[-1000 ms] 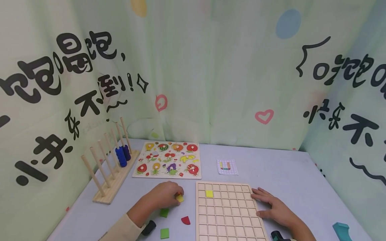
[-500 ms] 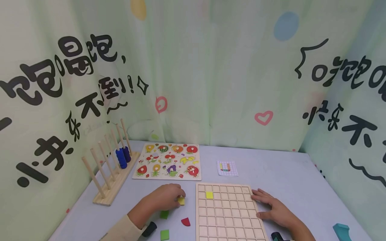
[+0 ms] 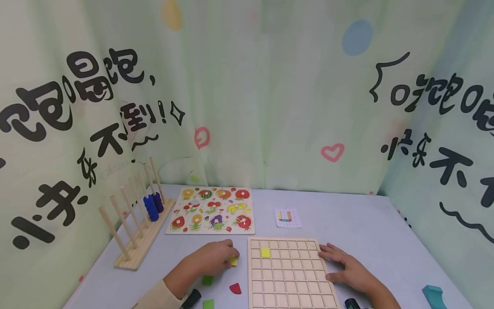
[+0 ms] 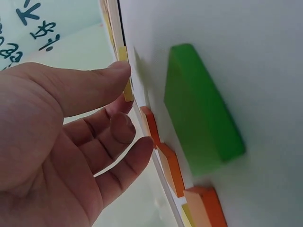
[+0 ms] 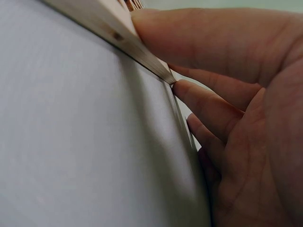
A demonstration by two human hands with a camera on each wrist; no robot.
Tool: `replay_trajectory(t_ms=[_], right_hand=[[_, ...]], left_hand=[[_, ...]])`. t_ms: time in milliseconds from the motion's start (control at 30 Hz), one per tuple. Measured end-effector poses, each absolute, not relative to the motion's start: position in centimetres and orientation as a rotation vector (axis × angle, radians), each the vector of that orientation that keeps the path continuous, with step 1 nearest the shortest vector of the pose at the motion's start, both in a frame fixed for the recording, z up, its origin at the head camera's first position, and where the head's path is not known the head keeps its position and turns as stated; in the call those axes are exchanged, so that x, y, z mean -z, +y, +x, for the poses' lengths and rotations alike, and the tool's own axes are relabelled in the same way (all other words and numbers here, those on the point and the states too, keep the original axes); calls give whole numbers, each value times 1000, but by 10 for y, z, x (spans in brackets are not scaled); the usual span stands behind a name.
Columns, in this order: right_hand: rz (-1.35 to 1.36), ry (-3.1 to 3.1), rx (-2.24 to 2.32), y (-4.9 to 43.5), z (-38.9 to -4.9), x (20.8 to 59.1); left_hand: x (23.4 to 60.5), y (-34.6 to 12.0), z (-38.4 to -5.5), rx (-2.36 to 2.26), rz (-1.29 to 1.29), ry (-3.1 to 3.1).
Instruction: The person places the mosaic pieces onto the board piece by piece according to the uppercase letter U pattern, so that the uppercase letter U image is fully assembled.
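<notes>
My left hand (image 3: 214,256) pinches a small yellow tile (image 3: 233,261) between thumb and fingers, just left of the wooden grid board (image 3: 285,274). In the left wrist view the yellow tile (image 4: 126,75) shows as a thin edge under the thumb. One yellow square (image 3: 265,252) sits in a cell near the board's upper left. My right hand (image 3: 353,272) touches the board's right edge with thumb and fingertips, fingers extended. Green tiles (image 3: 207,280) and a red quarter-round piece (image 3: 235,288) lie near the left hand. Several orange tiles (image 4: 170,168) appear beyond a green tile (image 4: 203,109).
Behind the board lies a gridded card (image 3: 287,218) with a coloured pattern. A fruit puzzle board (image 3: 212,210) is at the back left, beside a peg stand (image 3: 144,240) bearing blue and purple pieces. Far right is a teal block (image 3: 434,296). Printed curtains surround the table.
My left hand has shifted slightly right with the yellow tile, closer to the board. The right hand stays at the board's edge. The head view has moved a little.
</notes>
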State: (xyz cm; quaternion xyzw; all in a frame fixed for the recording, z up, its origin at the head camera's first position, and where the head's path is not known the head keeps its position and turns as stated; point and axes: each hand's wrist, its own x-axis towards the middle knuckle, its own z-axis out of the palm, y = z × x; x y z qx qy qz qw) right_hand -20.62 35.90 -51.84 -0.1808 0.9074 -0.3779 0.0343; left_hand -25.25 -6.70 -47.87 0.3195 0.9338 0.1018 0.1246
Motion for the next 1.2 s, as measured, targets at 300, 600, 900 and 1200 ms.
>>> replay_trajectory(t_ms=[300, 600, 900, 1200], right_hand=[[-560, 2837, 1125, 357, -204, 518], [-517, 2792, 1164, 357, -208, 514], [-531, 2794, 1180, 358, -206, 517], [-518, 2790, 1189, 357, -204, 516]], left_hand=[[477, -61, -255, -329, 1021, 2731], [470, -50, -255, -364, 1072, 2748], [466, -32, -251, -396, 1101, 2710], [462, -14, -248, -406, 1082, 2708]])
